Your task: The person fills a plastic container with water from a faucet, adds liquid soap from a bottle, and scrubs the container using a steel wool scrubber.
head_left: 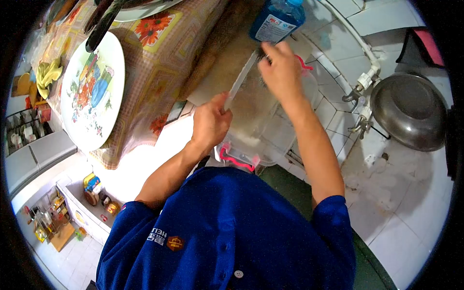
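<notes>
My left hand (212, 121) is closed around the lower end of a long, narrow, pale flat strip (242, 76). Its exact kind is unclear. At the strip's upper end, my right hand (280, 67) has its fingers curled, slightly smeared by motion. Something small and dark shows by those fingertips, too hidden to name. Beneath both hands stands a clear plastic tub (273, 145) with red handles, cloudy inside. A bottle of blue liquid (277, 21) is just beyond my right hand.
To the left, a patterned tablecloth (159, 92) carries a large decorated oval plate (94, 92), with a dark handle (104, 29) over its top edge. Water taps (360, 125) and a dark wok (410, 112) are on the right. Yellow gloves (48, 77) hang at far left.
</notes>
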`<move>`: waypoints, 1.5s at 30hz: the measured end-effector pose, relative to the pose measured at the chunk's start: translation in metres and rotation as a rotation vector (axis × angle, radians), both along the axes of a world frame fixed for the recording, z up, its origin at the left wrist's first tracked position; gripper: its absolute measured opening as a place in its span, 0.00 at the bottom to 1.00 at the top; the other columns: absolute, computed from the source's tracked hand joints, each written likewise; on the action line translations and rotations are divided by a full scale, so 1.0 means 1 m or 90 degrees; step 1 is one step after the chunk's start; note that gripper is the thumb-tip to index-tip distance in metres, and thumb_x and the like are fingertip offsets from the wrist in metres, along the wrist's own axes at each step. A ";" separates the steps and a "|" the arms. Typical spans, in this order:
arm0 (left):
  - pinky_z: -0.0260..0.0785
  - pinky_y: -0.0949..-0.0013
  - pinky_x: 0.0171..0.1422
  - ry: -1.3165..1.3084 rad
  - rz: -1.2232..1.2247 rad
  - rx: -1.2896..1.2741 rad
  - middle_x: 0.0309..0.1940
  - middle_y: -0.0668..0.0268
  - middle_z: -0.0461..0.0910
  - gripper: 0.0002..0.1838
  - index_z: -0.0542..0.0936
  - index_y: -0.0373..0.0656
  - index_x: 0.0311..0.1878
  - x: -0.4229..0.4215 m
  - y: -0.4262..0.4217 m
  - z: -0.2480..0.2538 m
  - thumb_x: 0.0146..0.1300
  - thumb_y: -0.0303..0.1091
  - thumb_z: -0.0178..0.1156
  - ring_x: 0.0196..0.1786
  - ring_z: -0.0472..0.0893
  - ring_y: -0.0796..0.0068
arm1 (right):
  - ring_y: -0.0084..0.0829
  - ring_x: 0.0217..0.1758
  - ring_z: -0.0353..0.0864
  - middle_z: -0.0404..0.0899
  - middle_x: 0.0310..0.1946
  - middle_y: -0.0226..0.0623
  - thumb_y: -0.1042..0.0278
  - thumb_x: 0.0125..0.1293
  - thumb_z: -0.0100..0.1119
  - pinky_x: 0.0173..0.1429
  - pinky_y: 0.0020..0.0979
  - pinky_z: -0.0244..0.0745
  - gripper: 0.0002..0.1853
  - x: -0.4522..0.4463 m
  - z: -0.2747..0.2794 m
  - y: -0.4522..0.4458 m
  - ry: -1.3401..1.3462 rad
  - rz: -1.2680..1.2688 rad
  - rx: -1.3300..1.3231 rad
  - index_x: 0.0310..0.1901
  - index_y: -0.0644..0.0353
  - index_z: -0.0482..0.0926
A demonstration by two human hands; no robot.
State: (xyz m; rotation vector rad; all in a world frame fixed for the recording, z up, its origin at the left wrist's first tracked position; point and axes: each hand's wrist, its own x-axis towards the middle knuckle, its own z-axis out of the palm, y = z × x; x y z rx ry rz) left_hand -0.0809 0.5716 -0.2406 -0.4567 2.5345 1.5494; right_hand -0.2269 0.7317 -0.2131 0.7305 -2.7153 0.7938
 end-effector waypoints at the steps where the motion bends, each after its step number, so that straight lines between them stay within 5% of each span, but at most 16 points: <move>1: 0.72 0.58 0.37 0.019 -0.005 -0.016 0.26 0.48 0.78 0.24 0.78 0.40 0.57 -0.001 0.001 0.002 0.55 0.27 0.59 0.31 0.81 0.51 | 0.49 0.42 0.76 0.72 0.38 0.47 0.72 0.56 0.61 0.46 0.45 0.75 0.18 -0.001 -0.002 0.001 0.000 0.005 -0.007 0.50 0.62 0.80; 8: 0.72 0.59 0.37 0.039 0.001 -0.035 0.26 0.47 0.78 0.23 0.78 0.40 0.57 0.002 0.002 0.001 0.54 0.26 0.58 0.30 0.81 0.51 | 0.48 0.41 0.76 0.72 0.39 0.46 0.72 0.55 0.61 0.45 0.43 0.76 0.19 0.043 -0.010 -0.004 -0.017 0.221 -0.016 0.51 0.60 0.81; 13: 0.72 0.59 0.36 -0.005 -0.007 -0.035 0.25 0.48 0.79 0.23 0.78 0.40 0.56 -0.002 0.006 0.014 0.53 0.24 0.57 0.30 0.81 0.52 | 0.46 0.40 0.76 0.72 0.37 0.45 0.71 0.55 0.61 0.43 0.43 0.76 0.18 -0.009 -0.001 0.004 -0.032 0.003 -0.010 0.49 0.61 0.81; 18: 0.71 0.57 0.36 0.026 -0.026 -0.081 0.24 0.48 0.78 0.24 0.78 0.40 0.56 -0.001 0.002 0.008 0.53 0.24 0.57 0.28 0.80 0.51 | 0.46 0.40 0.76 0.71 0.36 0.44 0.72 0.56 0.59 0.42 0.44 0.77 0.17 0.059 -0.017 -0.007 0.064 0.278 -0.057 0.48 0.60 0.80; 23: 0.71 0.56 0.34 0.017 -0.049 -0.098 0.24 0.48 0.78 0.24 0.78 0.38 0.56 -0.002 0.005 0.012 0.52 0.24 0.57 0.27 0.80 0.50 | 0.50 0.39 0.76 0.72 0.34 0.46 0.73 0.57 0.58 0.40 0.47 0.74 0.15 -0.005 -0.010 0.005 0.041 -0.029 -0.043 0.48 0.61 0.80; 30: 0.69 0.57 0.31 0.043 -0.013 -0.059 0.22 0.49 0.76 0.24 0.78 0.40 0.57 0.003 0.003 0.002 0.54 0.25 0.58 0.25 0.78 0.52 | 0.46 0.39 0.77 0.72 0.37 0.44 0.73 0.56 0.61 0.44 0.43 0.77 0.17 0.075 -0.016 -0.003 -0.020 0.219 -0.099 0.49 0.61 0.81; 36: 0.68 0.59 0.31 -0.014 -0.036 -0.056 0.20 0.51 0.75 0.24 0.77 0.40 0.58 0.000 0.010 0.016 0.56 0.27 0.59 0.23 0.77 0.57 | 0.46 0.41 0.78 0.73 0.38 0.45 0.71 0.55 0.62 0.43 0.42 0.76 0.18 -0.005 -0.009 0.004 -0.010 -0.022 -0.048 0.50 0.59 0.80; 38: 0.68 0.59 0.30 -0.013 -0.035 -0.063 0.20 0.51 0.75 0.23 0.77 0.40 0.58 0.001 0.009 0.014 0.56 0.27 0.59 0.23 0.77 0.58 | 0.46 0.41 0.77 0.73 0.37 0.45 0.72 0.55 0.62 0.43 0.43 0.76 0.18 0.025 -0.009 0.002 -0.005 0.011 0.000 0.50 0.58 0.80; 40: 0.68 0.59 0.31 0.025 -0.009 -0.071 0.20 0.52 0.75 0.22 0.77 0.38 0.57 0.003 0.009 0.004 0.57 0.28 0.59 0.23 0.76 0.57 | 0.48 0.41 0.76 0.72 0.35 0.45 0.73 0.55 0.61 0.44 0.44 0.75 0.18 0.062 -0.015 -0.001 -0.032 0.210 -0.078 0.50 0.58 0.80; 45: 0.68 0.60 0.30 0.045 -0.027 -0.053 0.20 0.52 0.75 0.20 0.77 0.36 0.55 0.007 0.011 0.006 0.58 0.30 0.61 0.23 0.76 0.55 | 0.48 0.43 0.76 0.72 0.36 0.44 0.73 0.54 0.61 0.45 0.44 0.75 0.20 0.024 -0.012 0.001 -0.012 0.131 -0.038 0.51 0.58 0.80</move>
